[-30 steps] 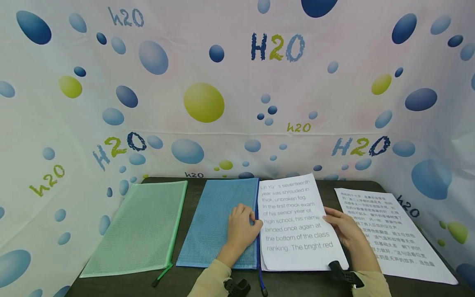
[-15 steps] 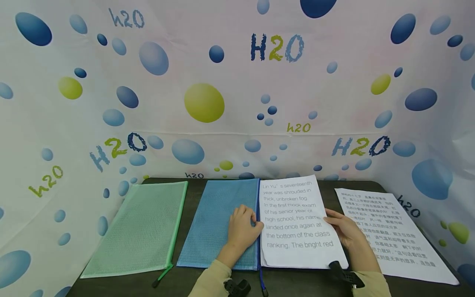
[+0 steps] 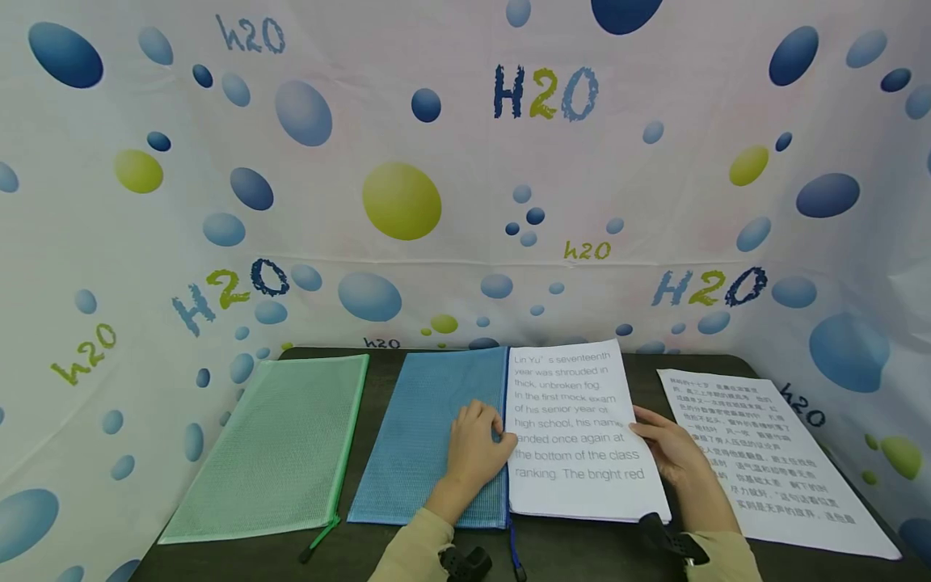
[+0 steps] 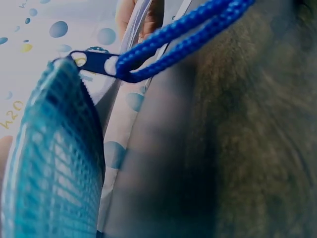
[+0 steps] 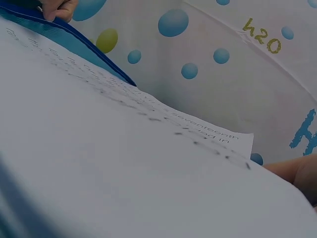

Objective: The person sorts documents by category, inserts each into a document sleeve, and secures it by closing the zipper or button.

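Note:
In the head view, my left hand (image 3: 476,449) pinches the right, zipped edge of a blue mesh zipper pouch (image 3: 414,444) lying flat. The right wrist view also shows those fingers (image 5: 58,7) on the pouch's dark blue edge. My right hand (image 3: 680,453) grips the right edge of English-printed paper sheets (image 3: 575,493), thumb on top. The sheets' left edge meets the pouch's opening, and the first letters of some lines are covered there. A blue cord zipper pull (image 4: 173,39) hangs at the pouch's near corner.
A green mesh zipper pouch (image 3: 276,444) lies at the left. Sheets printed in Chinese (image 3: 781,461) lie at the right, partly behind my right wrist. The dark table (image 3: 582,558) meets a patterned backdrop (image 3: 465,162) at its far edge.
My right hand has moved slightly left, and the English-printed sheets have shifted left with it, their near edge a little farther back. My left hand and the blue pouch stay about where they were.

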A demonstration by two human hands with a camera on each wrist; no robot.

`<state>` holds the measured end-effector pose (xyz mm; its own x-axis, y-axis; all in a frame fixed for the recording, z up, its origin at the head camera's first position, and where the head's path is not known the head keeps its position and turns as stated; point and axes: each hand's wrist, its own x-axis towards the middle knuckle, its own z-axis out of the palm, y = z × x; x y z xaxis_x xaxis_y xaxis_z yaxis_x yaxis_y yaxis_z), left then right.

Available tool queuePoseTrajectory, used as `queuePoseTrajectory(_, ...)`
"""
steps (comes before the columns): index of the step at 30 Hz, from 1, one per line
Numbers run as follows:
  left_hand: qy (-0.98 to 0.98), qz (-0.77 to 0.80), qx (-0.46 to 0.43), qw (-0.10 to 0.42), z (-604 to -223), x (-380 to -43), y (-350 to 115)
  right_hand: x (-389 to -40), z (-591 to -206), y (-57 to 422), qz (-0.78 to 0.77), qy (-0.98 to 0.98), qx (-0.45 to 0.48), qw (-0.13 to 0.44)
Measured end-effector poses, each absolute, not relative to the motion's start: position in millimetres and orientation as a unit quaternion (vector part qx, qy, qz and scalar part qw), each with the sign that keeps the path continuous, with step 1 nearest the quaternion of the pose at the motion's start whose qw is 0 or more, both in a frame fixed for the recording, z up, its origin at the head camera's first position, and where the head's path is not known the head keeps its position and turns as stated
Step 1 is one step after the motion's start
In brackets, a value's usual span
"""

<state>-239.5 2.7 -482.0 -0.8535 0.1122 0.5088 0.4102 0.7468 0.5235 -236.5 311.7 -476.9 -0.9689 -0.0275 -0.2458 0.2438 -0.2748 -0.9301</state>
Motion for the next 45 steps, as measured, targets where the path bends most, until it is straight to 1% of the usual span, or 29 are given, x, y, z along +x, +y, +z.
queuePoseTrajectory(7, -0.899, -0.344, -0.142, 0.229, -479, -241, 2, -239, -476, 309, -0.770, 0.628, 0.091, 0.071)
queuePoseTrajectory(13, -0.896, -0.351, -0.144, 0.231, -479, -241, 3, -240, -472, 306, -0.781, 0.615, 0.089, 0.063)
queuePoseTrajectory(33, -0.909, -0.317, -0.140, 0.230, -481, -239, 4, -237, -466, 291, -0.777, 0.624, 0.061, 0.058)
queuePoseTrajectory(37, -0.904, -0.314, -0.155, 0.243, -480, -239, 4, -238, -466, 286, -0.778, 0.622, 0.067, 0.059)
queuePoseTrajectory(45, -0.900, -0.275, -0.184, 0.283, -482, -238, 6, -237, -468, 275, -0.767, 0.635, 0.050, 0.077)
